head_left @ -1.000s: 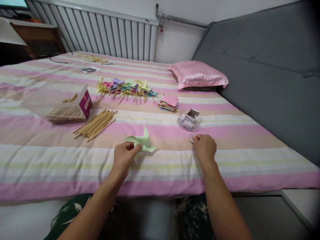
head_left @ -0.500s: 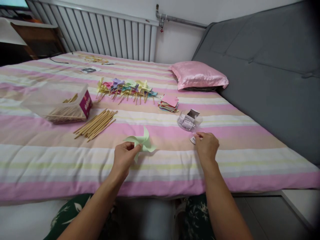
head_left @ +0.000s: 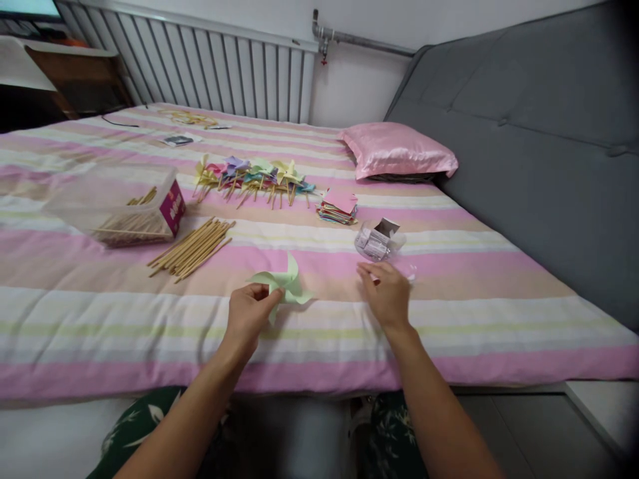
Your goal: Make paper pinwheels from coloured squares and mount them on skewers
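Pinwheel (head_left: 293,287) of curled paper, pinching left hand (head_left: 248,310), slender sticks (head_left: 194,247)

A bare stretch of pastel-striped cloth bedspread (head_left: 332,319) lies between the person's left hand (head_left: 249,307), pinching a pale green paper pinwheel (head_left: 293,286), and the right hand (head_left: 388,293). Just ahead of the right hand, a small clear plastic tub (head_left: 359,243) of packets (head_left: 374,249) blocks the way. Leftward, loose thin tan wooden sticks (head_left: 192,251) and a clear plastic box (head_left: 168,225) with a magenta label (head_left: 173,207) bar low passage.
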The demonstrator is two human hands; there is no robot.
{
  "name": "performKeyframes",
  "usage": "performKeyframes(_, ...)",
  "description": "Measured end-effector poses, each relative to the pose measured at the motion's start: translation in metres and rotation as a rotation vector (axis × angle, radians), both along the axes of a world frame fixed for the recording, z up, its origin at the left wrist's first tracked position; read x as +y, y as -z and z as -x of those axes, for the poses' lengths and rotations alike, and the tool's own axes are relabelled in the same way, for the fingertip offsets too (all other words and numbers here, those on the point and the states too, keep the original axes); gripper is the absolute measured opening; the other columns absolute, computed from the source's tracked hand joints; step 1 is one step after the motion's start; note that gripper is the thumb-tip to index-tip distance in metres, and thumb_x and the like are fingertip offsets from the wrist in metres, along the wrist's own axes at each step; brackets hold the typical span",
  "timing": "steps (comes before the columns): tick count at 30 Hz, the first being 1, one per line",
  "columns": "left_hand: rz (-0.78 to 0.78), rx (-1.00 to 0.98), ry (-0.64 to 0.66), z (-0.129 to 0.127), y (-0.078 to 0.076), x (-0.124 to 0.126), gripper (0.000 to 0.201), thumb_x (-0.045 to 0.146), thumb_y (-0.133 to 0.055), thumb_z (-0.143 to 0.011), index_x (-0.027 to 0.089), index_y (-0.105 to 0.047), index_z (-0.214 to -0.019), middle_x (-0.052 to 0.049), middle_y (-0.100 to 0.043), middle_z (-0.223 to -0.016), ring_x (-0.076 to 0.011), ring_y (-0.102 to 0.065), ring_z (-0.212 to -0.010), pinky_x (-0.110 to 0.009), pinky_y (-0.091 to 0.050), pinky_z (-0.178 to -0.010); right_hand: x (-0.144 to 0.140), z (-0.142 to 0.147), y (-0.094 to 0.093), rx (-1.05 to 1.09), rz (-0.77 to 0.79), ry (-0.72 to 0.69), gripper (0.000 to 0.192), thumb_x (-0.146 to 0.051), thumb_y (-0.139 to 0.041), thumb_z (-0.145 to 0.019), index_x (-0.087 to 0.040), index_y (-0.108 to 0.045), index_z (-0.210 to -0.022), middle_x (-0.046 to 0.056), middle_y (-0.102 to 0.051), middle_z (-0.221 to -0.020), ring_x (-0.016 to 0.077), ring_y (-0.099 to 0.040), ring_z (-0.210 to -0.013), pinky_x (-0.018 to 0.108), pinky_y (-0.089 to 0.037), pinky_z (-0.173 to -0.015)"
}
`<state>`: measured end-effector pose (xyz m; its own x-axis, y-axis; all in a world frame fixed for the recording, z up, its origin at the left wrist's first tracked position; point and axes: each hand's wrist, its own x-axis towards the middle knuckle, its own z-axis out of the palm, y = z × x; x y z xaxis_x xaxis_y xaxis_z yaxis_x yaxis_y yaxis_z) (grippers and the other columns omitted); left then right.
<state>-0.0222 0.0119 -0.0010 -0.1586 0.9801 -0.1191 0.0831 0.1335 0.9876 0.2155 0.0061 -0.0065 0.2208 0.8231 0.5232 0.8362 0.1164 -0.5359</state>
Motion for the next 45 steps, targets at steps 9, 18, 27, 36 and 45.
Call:
performKeyframes(9,0.004,0.013,-0.005,0.000,-0.001,-0.001,0.022,0.028,-0.067,-0.059,0.014,-0.054,-0.049,0.006,-0.041,-0.043,-0.0052,-0.032,-0.041,-0.020,-0.020,-0.040,-0.004,0.036,0.017,0.175,0.324,-0.257,0.025,-0.028,-0.063,-0.073,-0.020,-0.071,-0.095,0.002,-0.070,-0.079,0.0172,-0.064,-0.074,0.027,-0.049,-0.071)
performKeyframes(18,-0.014,-0.022,-0.003,0.002,0.001,0.001,0.023,0.029,-0.068,-0.059,0.015,-0.054,-0.049,0.006,-0.042,-0.044,-0.0063,-0.035,-0.042,-0.020,-0.023,-0.042,0.002,0.014,0.017,0.118,0.295,-0.196,0.035,-0.007,-0.049,-0.064,-0.019,-0.068,-0.091,0.002,-0.065,-0.076,0.0146,-0.060,-0.068,0.026,-0.048,-0.069)
performKeyframes(27,-0.007,-0.013,-0.006,0.002,0.001,0.000,0.023,0.029,-0.068,-0.059,0.014,-0.054,-0.048,0.006,-0.040,-0.043,-0.0058,-0.033,-0.042,-0.020,-0.021,-0.042,0.000,0.027,0.014,0.057,0.311,-0.305,0.028,-0.008,-0.047,-0.080,-0.023,-0.068,-0.093,0.003,-0.068,-0.098,0.0168,-0.061,-0.091,0.029,-0.045,-0.083)
performKeyframes(36,-0.015,-0.023,0.003,0.002,-0.001,-0.001,0.024,0.028,-0.068,-0.060,0.015,-0.052,-0.048,0.006,-0.040,-0.044,-0.0058,-0.033,-0.042,-0.020,-0.021,-0.042,0.000,0.027,0.012,-0.023,0.362,-0.282,0.025,-0.008,-0.047,-0.080,-0.021,-0.067,-0.088,0.004,-0.067,-0.095,0.0173,-0.060,-0.091,0.029,-0.044,-0.083)
performKeyframes(45,-0.016,-0.004,-0.004,0.001,-0.002,-0.002,0.028,0.030,-0.068,-0.059,0.015,-0.049,-0.046,0.006,-0.038,-0.043,-0.0054,-0.031,-0.041,-0.021,-0.020,-0.041,0.000,0.025,0.010,-0.030,0.366,-0.296,0.022,-0.008,-0.049,-0.077,-0.021,-0.065,-0.087,0.004,-0.067,-0.093,0.0164,-0.061,-0.086,0.028,-0.043,-0.078)
